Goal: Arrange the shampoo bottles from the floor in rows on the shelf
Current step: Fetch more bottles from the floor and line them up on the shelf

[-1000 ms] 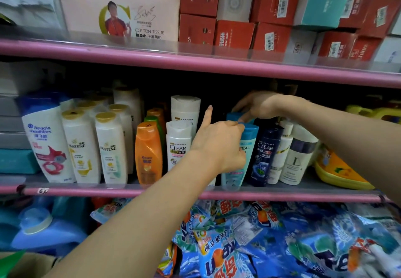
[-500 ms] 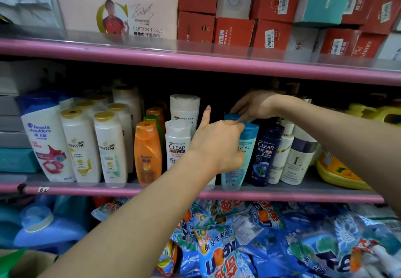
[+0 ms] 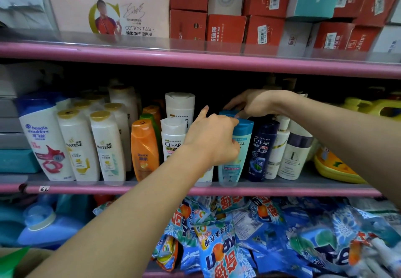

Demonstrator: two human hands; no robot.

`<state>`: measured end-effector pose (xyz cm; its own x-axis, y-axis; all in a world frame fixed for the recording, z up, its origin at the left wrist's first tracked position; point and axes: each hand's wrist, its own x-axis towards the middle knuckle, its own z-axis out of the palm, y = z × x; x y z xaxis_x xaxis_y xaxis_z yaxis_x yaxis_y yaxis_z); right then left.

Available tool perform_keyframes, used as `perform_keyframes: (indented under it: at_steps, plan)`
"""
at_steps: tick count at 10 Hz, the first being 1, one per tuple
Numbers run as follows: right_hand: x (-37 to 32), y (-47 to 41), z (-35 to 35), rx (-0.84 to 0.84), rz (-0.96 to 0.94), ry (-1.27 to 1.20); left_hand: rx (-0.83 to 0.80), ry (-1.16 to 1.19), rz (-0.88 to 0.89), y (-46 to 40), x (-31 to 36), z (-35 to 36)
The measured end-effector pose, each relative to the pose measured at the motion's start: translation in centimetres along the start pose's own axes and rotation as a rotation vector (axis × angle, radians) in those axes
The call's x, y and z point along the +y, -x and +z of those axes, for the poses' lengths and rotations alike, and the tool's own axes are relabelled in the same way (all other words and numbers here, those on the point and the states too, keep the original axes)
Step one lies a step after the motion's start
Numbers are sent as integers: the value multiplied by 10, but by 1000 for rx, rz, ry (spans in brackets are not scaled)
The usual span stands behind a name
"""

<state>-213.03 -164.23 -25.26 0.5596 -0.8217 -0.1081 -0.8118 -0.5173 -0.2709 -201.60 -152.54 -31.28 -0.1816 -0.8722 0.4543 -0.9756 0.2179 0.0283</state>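
Observation:
My left hand grips a light blue shampoo bottle standing at the front of the pink-edged middle shelf, index finger raised. Behind it, my right hand pinches the teal cap of a second blue bottle, mostly hidden. To the left stand white Clear bottles, an orange bottle, Pantene bottles and a Head & Shoulders bottle. To the right stand a dark blue Clear bottle and white bottles.
The upper shelf holds a cotton tissue pack and red boxes. Blue detergent bags fill the shelf below, with a blue jug at left. A yellow container lies at the middle shelf's right.
Both hands keep their hold on the blue bottles and have barely moved. The view shifted slightly.

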Motion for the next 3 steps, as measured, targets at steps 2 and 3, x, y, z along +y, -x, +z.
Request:
perform_keyframes:
  at_steps: [2,3]
  plan:
    - [-3,26,-8,167,-44,-43,97,287,-45,8,-4,-1]
    - [-3,59,-3,414,-102,-121,225,499,-114,22,-6,-16]
